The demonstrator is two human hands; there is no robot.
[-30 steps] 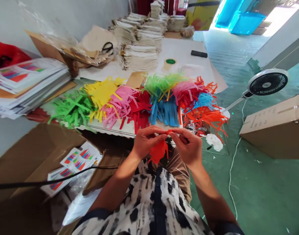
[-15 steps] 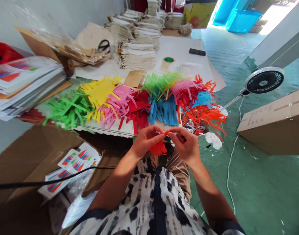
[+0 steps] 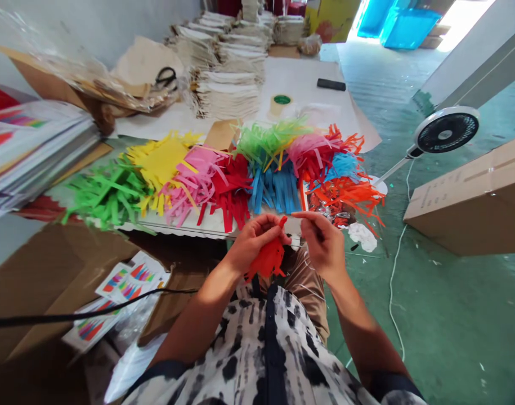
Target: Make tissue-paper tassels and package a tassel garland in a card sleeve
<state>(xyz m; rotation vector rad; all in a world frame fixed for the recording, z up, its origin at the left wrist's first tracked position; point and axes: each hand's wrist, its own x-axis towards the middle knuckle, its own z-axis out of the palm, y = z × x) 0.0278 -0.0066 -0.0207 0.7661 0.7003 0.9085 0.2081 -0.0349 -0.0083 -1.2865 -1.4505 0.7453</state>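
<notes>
My left hand (image 3: 256, 241) is closed on an orange-red tissue-paper tassel (image 3: 266, 260), pinching its twisted top. The fringe hangs below my fingers, over my lap. To the right, apart from the tassel, is my right hand (image 3: 323, 243). Its index finger stretches toward the tassel top while the other fingers curl; I see nothing held in it. On the table edge ahead lie fringed bundles: green (image 3: 107, 194), yellow (image 3: 162, 160), pink (image 3: 196, 183), dark red (image 3: 232, 188), blue (image 3: 274, 188), light green (image 3: 274, 140) and orange (image 3: 354, 194).
Stacked off-white bundles (image 3: 227, 93), a tape roll (image 3: 281, 102), a black bar-shaped object (image 3: 331, 84) and scissors (image 3: 166, 77) lie farther back. Printed sheets (image 3: 33, 146) are piled left. An open carton (image 3: 33, 270) stands lower left; a fan (image 3: 446, 130) and a box (image 3: 472, 197) stand right.
My right hand has let go of the tassel's twisted top and moved slightly right. The tassel stays in my left hand, with more of it showing. The view has shifted slightly.
</notes>
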